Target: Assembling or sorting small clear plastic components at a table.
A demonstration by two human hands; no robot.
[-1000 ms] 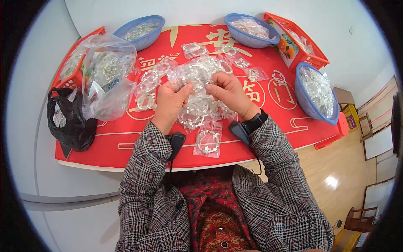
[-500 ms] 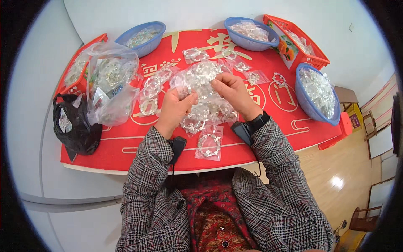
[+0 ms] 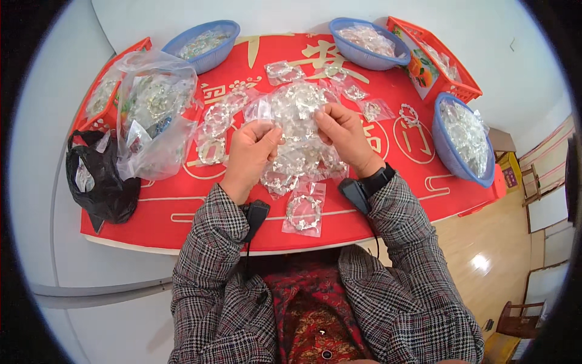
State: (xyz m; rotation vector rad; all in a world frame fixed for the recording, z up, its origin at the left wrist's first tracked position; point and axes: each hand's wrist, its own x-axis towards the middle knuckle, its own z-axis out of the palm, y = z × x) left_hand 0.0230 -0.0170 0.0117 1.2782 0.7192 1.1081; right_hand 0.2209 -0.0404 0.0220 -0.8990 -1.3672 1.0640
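Note:
My left hand [image 3: 248, 156] is closed, thumb pressed to its fingers, at the lower left edge of a clear plastic bag [image 3: 259, 111]. My right hand [image 3: 350, 134] pinches at the right side, near the same bag; its exact contents blend into what lies beneath. Below and between the hands spreads a heap of bagged bracelets [image 3: 303, 159], silvery and white beaded. Nearer to me, one bagged bracelet [image 3: 304, 210] lies flat by itself.
Bagged bracelets [image 3: 218, 119] lie left of the heap; a loose bracelet [image 3: 409, 114] lies right. Around the red-covered table [image 3: 242, 227] stand a blue basin [image 3: 456, 148], other filled basins, red baskets [image 3: 439, 73], a clear sack [image 3: 159, 115] and a black bag [image 3: 106, 188].
My hands are slightly farther apart. The clear plastic by my left hand now stands out higher above the fingers. The whole view has shifted a little.

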